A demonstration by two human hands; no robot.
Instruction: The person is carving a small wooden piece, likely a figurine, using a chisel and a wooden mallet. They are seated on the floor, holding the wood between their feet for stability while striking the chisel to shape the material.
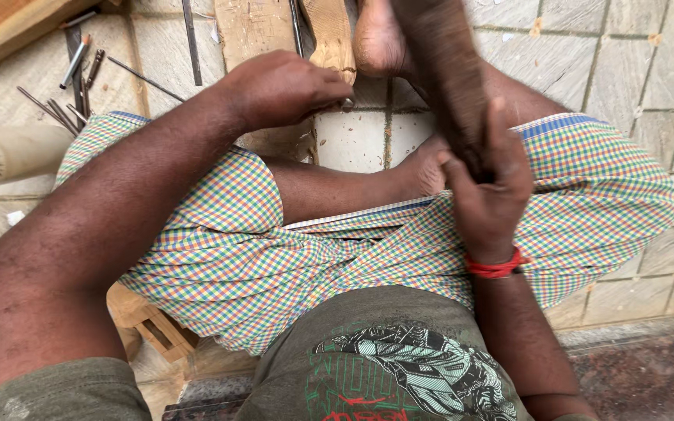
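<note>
Dark wooden block in right hand | left hand on plank

Stone-tile floor: metal rods, wooden plank lying on it.

A person sits cross-legged on a tiled floor, left hand on a wooden plank ahead, right hand gripping a wooden block over the right knee; metal rods lie far left.
</note>
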